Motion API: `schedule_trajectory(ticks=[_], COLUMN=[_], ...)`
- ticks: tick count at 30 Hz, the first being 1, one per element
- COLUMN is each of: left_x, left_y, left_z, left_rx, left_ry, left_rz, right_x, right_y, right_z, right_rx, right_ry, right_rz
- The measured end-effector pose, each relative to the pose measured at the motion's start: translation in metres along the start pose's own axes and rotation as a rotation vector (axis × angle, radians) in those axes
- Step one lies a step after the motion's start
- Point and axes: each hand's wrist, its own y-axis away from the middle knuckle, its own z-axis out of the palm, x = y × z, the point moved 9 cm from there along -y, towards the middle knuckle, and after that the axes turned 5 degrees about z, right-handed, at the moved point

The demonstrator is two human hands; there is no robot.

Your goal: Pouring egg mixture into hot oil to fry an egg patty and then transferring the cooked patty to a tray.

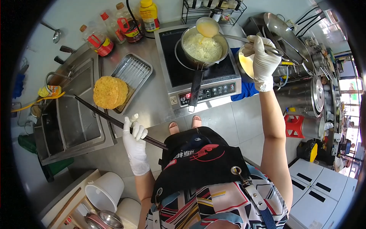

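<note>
My gloved right hand (264,61) grips the handle of a metal ladle (208,27) holding yellow batter. The ladle's bowl hangs over the far rim of a saucepan (225,53), and a thin trickle falls towards the pale, bubbling liquid (203,48). That pan stands on an induction cooker (168,60), its black handle towards me. Below my right hand, a pot of yellow batter (246,64) sits beside the cooker, partly hidden. In my gloved left hand (135,140) are long dark chopsticks (98,111), tips pointing left. A round golden fried cake (110,92) rests on a wire-racked metal tray (134,68).
Sauce bottles (98,43) and a yellow container (149,15) line the back wall. A steel sink (81,114) is on the left. A black wire rack (188,14) stands behind the cooker, with a wok (281,37) to the right. White buckets (104,191) stand at lower left.
</note>
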Motion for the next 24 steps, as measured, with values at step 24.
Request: schedule_trajectory(ticks=[24], left_x=[-0.0035], left_y=[-0.0047], left_z=[0.0062], left_rx=[0.034], left_ry=[-0.029], left_rz=[-0.008], right_x=[-0.0073], right_y=[-0.0001], right_z=[-0.0014], right_rx=[-0.03], right_ry=[0.105], right_rz=[-0.029])
